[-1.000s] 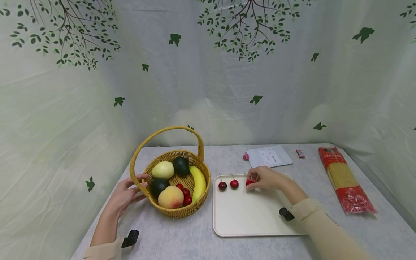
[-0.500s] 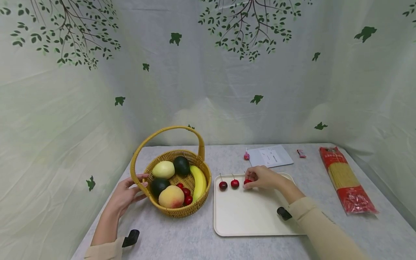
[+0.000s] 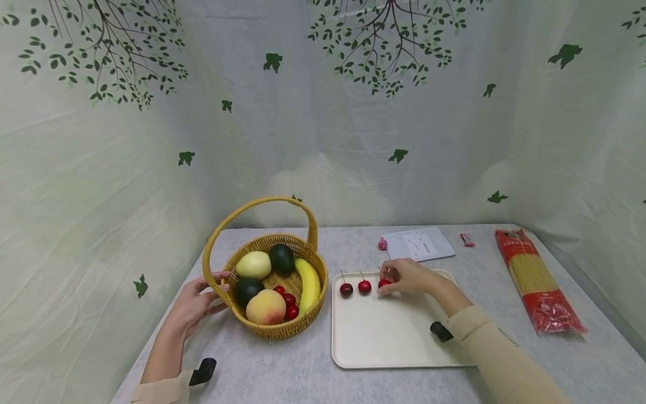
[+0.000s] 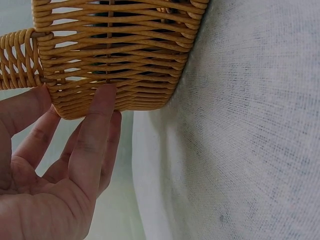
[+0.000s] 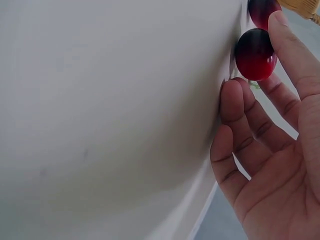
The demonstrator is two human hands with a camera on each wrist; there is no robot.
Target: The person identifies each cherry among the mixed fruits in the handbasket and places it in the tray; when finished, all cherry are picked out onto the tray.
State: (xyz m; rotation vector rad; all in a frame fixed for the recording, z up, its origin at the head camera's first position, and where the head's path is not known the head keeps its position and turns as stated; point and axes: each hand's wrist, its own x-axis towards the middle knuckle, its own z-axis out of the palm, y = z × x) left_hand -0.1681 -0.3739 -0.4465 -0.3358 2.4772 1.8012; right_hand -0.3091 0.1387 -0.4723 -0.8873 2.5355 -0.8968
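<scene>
Just right of centre in the frame, a red cherry (image 3: 384,283) is pinched between thumb and fingertip by the right hand (image 3: 411,276) inside the top edge of the white tray (image 3: 393,336), held low and in line with the dark cherry (image 3: 346,290) and the bright cherry (image 3: 364,287) to its left, apparently so that a tidy row is made. Over at centre left, the wicker basket (image 3: 275,332) is touched on its outer wall by the left hand (image 3: 198,300), fingers extended and spread rather than wrapped round, probably so that it is steadied. Inside it, the peach (image 3: 264,307) and banana (image 3: 308,285) are presumably kept from rolling onto the surface (image 3: 272,370) by the raised sides.
</scene>
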